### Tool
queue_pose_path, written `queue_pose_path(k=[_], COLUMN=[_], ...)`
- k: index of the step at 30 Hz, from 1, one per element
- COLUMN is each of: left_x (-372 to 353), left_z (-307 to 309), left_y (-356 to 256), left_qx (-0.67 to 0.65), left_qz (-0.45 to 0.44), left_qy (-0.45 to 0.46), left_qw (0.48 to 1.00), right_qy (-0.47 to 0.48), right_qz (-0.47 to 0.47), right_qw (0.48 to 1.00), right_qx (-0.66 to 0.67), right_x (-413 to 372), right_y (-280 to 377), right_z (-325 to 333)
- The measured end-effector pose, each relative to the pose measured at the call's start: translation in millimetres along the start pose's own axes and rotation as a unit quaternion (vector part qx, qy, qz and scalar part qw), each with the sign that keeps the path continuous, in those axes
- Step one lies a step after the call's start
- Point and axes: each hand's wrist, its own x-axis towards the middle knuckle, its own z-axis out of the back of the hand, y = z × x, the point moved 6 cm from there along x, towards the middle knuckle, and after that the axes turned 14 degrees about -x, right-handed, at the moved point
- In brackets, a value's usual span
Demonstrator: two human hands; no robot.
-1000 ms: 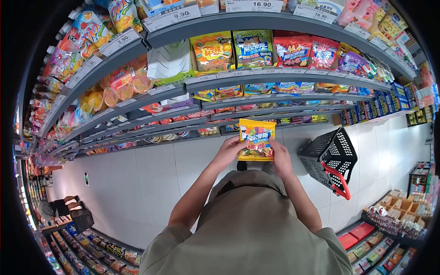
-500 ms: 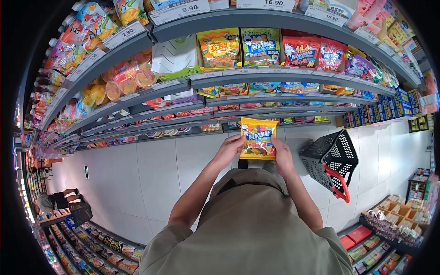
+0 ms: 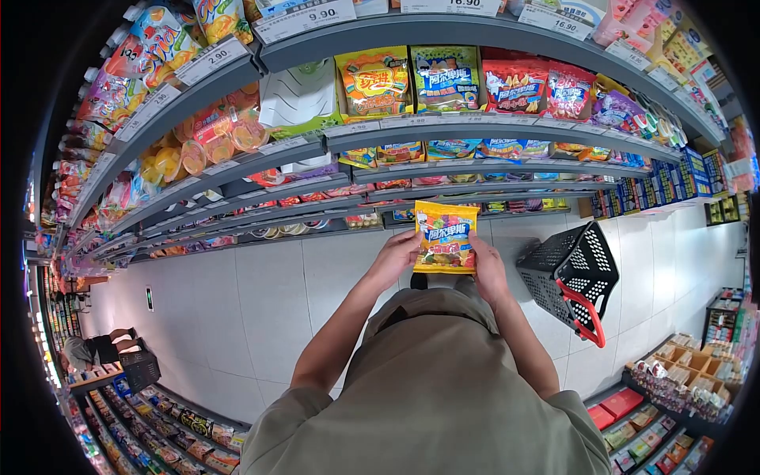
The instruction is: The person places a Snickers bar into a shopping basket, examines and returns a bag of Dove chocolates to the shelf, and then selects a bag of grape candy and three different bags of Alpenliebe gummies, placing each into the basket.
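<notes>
A yellow bag of gummy candy (image 3: 446, 239) is held up in front of my body, its printed face with a blue label turned toward me. My left hand (image 3: 398, 257) grips its left edge, fingers closed behind it. On the opposite edge, my right hand (image 3: 488, 265) pinches the bag with the thumb on the front. Beyond the bag are the store shelves, where an orange-yellow candy bag (image 3: 374, 81), a green candy bag (image 3: 446, 77) and a red candy bag (image 3: 514, 85) stand in a row.
A black shopping basket (image 3: 546, 273) with a red handle (image 3: 582, 313) stands on the tiled floor (image 3: 269, 317) to my right. Shelves curve across the front. Far left, another person (image 3: 103, 348) is beside a dark basket (image 3: 140, 368). Wooden display bins (image 3: 689, 368) stand at lower right.
The view has shifted very slightly, and the candy bag sits a touch higher in it. Both hands keep the same hold.
</notes>
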Motion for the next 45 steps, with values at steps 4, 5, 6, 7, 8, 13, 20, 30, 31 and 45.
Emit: queue_pose_path(k=[4, 5, 6, 7, 8, 13, 20, 30, 31, 45], left_x=[-0.5, -0.3, 0.5, 1.3, 1.9, 0.5, -16.6, -23.4, -23.5, -23.7], left_z=[-1.8, -2.5, -1.9, 0.4, 3.9, 2.7, -0.1, -27.1, -31.7, -104.7], left_y=[1.5, 2.4, 4.1, 7.0, 9.1, 18.7, 23.8, 62.3, 68.7, 126.8], left_qx=[-0.002, -0.008, -0.008, -0.007, -0.005, -0.012, -0.014, -0.118, -0.114, -0.005], left_qz=[-0.002, -0.002, -0.002, 0.007, 0.014, 0.032, 0.014, -0.037, -0.032, -0.061], left_qy=[0.009, 0.014, 0.015, 0.014, 0.011, 0.021, 0.003, -0.012, -0.012, -0.023], left_qw=[1.0, 1.0, 1.0, 1.0, 1.0, 0.999, 1.0, 0.992, 0.993, 0.998], right_qy=[0.0, -0.003, -0.003, -0.015, -0.025, -0.024, 0.015, 0.035, 0.037, 0.079], right_qz=[0.003, 0.004, 0.004, 0.001, -0.003, -0.013, -0.029, -0.034, -0.035, -0.03], right_qw=[1.0, 1.0, 1.0, 1.0, 1.0, 1.0, 0.999, 0.998, 0.998, 0.996], right_qx=[-0.002, -0.002, -0.002, -0.002, -0.001, 0.012, 0.002, -0.039, -0.036, 0.039], right_x=[-2.4, -3.2, -4.3, -5.5, -5.9, -11.7, -12.7, -18.0, -20.0, -51.6], right_y=[-0.5, -0.4, -0.8, -2.0, -3.5, -12.6, -19.2, -21.0, -23.6, -23.3], right_z=[1.8, 2.2, 2.9, 4.7, 5.3, 8.2, 9.9, 47.3, 54.1, 125.0])
